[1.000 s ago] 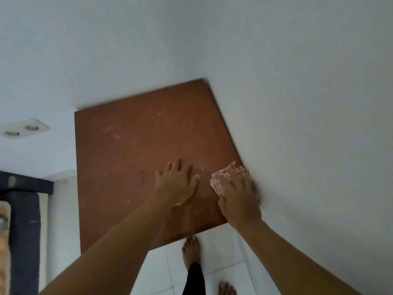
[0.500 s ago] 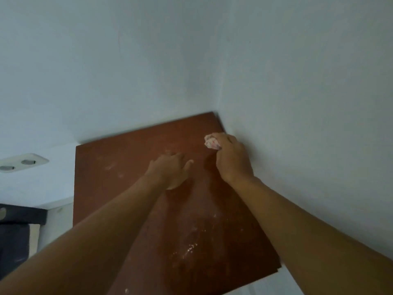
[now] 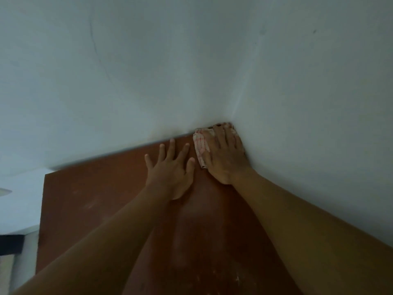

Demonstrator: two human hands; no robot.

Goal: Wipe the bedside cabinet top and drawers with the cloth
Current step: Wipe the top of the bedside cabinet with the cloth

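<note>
1. Pale grey-white walls [image 3: 127,60] meet at a corner in the centre right of the frame, boxing in a reddish-brown wooden cabinet top [image 3: 102,199].
2. Crumpled white, red-checked cloth [image 3: 199,145] sits on the top, jammed into that corner.
3. Flat-fingered, the right hand [image 3: 225,156] presses it without curling round it; the left hand [image 3: 171,170] rests just beside, fingers spread, holding nothing.
4. Likely trouble: unpinched, the cloth may bunch or slip free on the pull-back, leaving dust; knuckles may scrape the walls.

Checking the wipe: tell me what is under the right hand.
The right hand presses the checked cloth into the back corner of the cabinet top. The wood beneath the cloth is hidden.
</note>
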